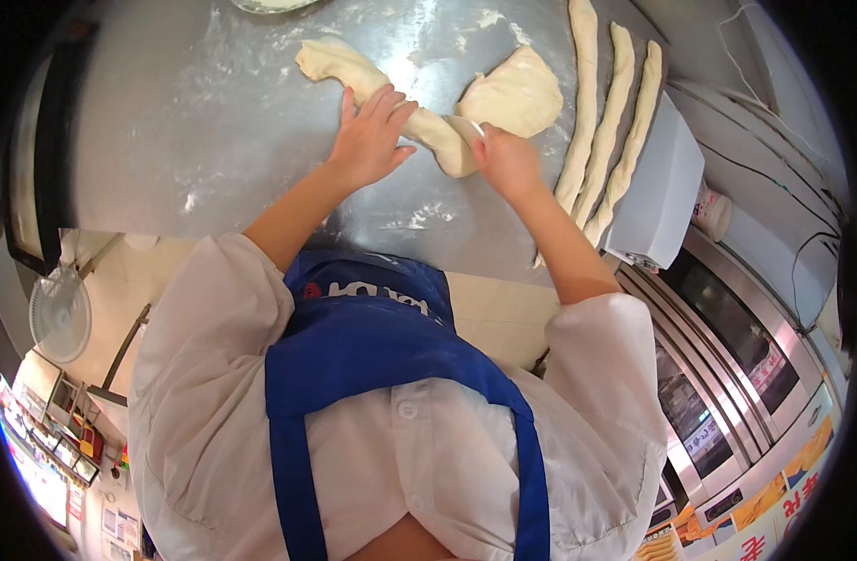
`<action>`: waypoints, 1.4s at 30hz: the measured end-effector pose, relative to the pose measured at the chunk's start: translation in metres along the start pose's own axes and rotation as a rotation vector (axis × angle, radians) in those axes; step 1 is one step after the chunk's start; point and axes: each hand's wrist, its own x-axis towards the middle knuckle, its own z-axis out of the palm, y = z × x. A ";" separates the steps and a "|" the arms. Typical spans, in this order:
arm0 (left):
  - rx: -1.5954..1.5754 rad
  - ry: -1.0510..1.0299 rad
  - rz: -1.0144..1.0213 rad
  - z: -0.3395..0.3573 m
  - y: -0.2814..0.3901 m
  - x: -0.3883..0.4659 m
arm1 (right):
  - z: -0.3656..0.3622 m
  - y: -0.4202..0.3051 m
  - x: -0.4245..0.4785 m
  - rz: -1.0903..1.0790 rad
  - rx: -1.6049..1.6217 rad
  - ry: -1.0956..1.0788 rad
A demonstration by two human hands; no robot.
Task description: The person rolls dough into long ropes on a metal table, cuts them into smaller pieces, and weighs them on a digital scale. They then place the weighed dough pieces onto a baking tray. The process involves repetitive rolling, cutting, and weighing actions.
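Note:
A thick, twisted length of dough [432,132] lies slantwise on a floured metal worktable [260,175]. My left hand [374,137] rests on its middle with fingers spread over the dough. In my right hand [509,161] is a white dough scraper [465,129], its blade at the right end of the length, touching or very near it. Just beyond the scraper sits a flattened, rounded piece of dough [516,91]. How deep the blade goes into the dough cannot be seen.
Several long dough ropes, among them one rope [584,105], lie along the table's right side. Beyond them stand a grey box-shaped appliance [660,182] and a steel oven [730,350]. A round pan's rim [277,8] shows at the far edge; a fan [60,313] stands at left.

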 end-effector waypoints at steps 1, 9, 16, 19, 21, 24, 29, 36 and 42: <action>-0.028 0.027 -0.008 -0.002 0.003 0.001 | 0.008 -0.004 0.000 0.008 0.001 0.015; -1.207 0.265 -0.774 0.065 0.037 -0.038 | 0.051 0.014 0.010 0.108 0.279 0.307; -1.086 0.185 -0.790 0.029 0.030 -0.056 | 0.062 -0.088 -0.025 0.068 0.769 0.229; -1.403 -0.202 -1.008 -0.026 -0.018 -0.083 | 0.045 -0.065 -0.027 0.186 0.858 0.280; -1.656 -0.282 -1.105 -0.048 -0.048 -0.103 | 0.030 -0.015 -0.020 0.417 1.010 0.201; -1.828 -0.278 -0.982 -0.088 -0.098 -0.127 | 0.003 -0.042 -0.019 0.143 0.018 0.627; -1.613 -0.453 -0.922 -0.160 -0.207 -0.151 | 0.015 -0.181 0.056 -0.265 -0.054 0.341; -1.023 -0.471 -0.911 -0.212 -0.318 -0.160 | 0.042 -0.231 0.156 -0.155 0.152 -0.031; -1.245 -0.495 -0.760 -0.221 -0.313 -0.125 | -0.008 -0.155 0.135 0.329 0.299 -0.017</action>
